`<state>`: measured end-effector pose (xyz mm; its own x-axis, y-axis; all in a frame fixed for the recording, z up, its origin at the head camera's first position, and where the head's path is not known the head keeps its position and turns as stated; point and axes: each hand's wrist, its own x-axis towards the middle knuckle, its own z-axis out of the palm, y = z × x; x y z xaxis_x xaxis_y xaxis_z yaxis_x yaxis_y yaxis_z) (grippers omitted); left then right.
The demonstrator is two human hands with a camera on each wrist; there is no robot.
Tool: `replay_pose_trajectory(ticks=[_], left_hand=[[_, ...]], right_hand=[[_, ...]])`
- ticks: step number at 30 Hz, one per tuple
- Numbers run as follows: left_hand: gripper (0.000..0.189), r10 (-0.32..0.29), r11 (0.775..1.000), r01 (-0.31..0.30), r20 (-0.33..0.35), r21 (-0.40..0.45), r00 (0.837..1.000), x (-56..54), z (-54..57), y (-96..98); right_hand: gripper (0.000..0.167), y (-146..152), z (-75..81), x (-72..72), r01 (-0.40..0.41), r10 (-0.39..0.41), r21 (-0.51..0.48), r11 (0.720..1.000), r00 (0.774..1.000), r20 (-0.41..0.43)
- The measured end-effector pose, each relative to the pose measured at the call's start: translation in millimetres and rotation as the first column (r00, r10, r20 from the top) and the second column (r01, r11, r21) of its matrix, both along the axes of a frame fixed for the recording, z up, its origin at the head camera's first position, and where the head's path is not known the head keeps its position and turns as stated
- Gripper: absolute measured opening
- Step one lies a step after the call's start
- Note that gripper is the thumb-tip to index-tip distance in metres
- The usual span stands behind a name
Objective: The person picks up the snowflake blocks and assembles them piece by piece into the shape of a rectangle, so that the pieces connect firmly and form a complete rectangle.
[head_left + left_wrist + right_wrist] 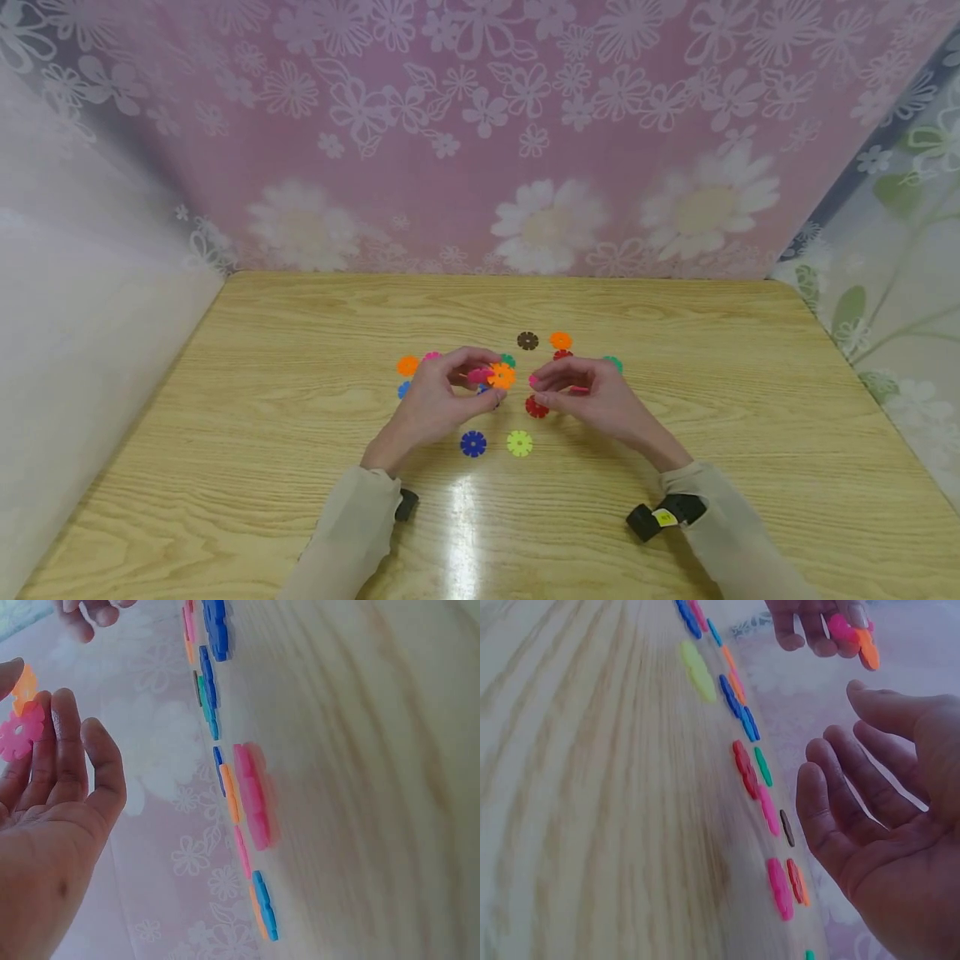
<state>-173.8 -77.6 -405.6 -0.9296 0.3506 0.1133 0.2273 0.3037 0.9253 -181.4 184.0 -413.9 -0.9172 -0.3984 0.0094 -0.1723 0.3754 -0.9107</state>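
Between the thumb and fingers of my left hand, raised over the table, are an orange notched disc and a pink notched disc. The two appear joined at an angle, as the left wrist view also shows with the pink disc nearer the palm. My right hand hovers to the right, apart from the joined pair, its fingers loosely bent around nothing in the right wrist view. Below it on the table lies a red disc, partly covered by the fingertips in the head view.
Several notched discs lie flat about the hands: dark blue, yellow-green, brown, orange and green. The wooden table meets a flowered curtain at the back.
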Motion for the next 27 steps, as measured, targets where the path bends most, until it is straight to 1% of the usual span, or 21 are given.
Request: replay_pose_trajectory(ticks=[3, 7, 13, 21, 27], left_hand=[[0.035, 0.007, 1.0, -0.008, 0.003, 0.003, 1.0, -0.2, -0.4, -0.5], [0.033, 0.015, 1.0, -0.015, 0.005, 0.011, 1.0, 0.0, -0.9, -1.7], [0.034, 0.021, 1.0, -0.021, 0.025, -0.011, 0.999, 1.3, 0.5, -4.0], [0.035, 0.002, 1.0, -0.002, 0.029, -0.012, 1.0, -0.6, 0.7, -7.8], [0.036, -0.021, 0.999, 0.022, 0.056, -0.028, 0.998, -2.1, 2.9, -9.2]], right_hand=[[0.027, 4, -0.7, -1.1, -0.001, 0.002, 0.052, 0.999, 1.0, -0.012], [0.027, 7, -2.8, -2.0, 0.011, -0.005, 0.14, 0.99, 0.999, -0.041], [0.026, 12, -8.9, -2.7, 0.008, 0.029, 0.26, 0.966, 0.99, -0.139], [0.027, 9, -11.0, -6.0, -0.006, 0.091, 0.363, 0.932, 0.972, -0.218], [0.027, 4, -9.8, -6.2, 0.001, 0.108, 0.412, 0.911, 0.964, -0.242]])
